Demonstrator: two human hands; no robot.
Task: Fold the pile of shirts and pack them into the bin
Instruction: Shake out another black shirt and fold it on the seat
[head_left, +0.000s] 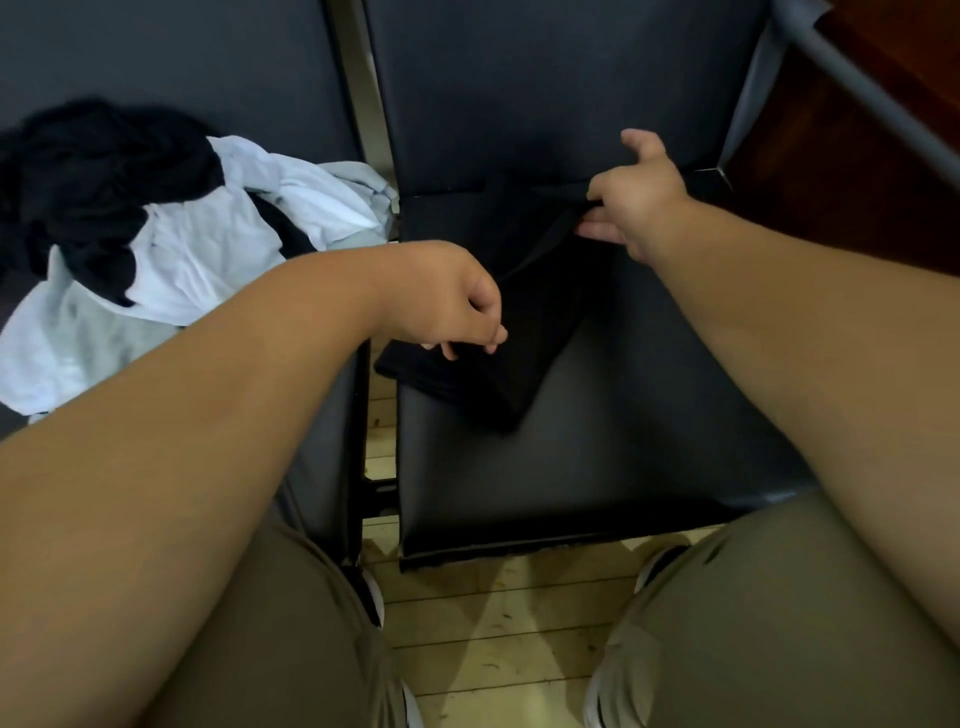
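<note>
Head view: a grey tube-framed fabric corner (810, 36) shows at top right, contents hidden. A partly folded black cloth shirt (524, 332) lies on the right black padded seat (571, 467). The right hand (636, 200) has its far edge in a pinching grip, and the left hand (457, 306) pinches the near edge. A loose pile of black, white and grey shirts (171, 244) covers the left black padded seat (322, 431). The pale wooden plank floor (493, 623) lies below.

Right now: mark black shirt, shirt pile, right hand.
black shirt (519, 358), head view, folded lower part
shirt pile (208, 249), head view, white fabric centre
right hand (636, 203), head view, back of hand
</note>
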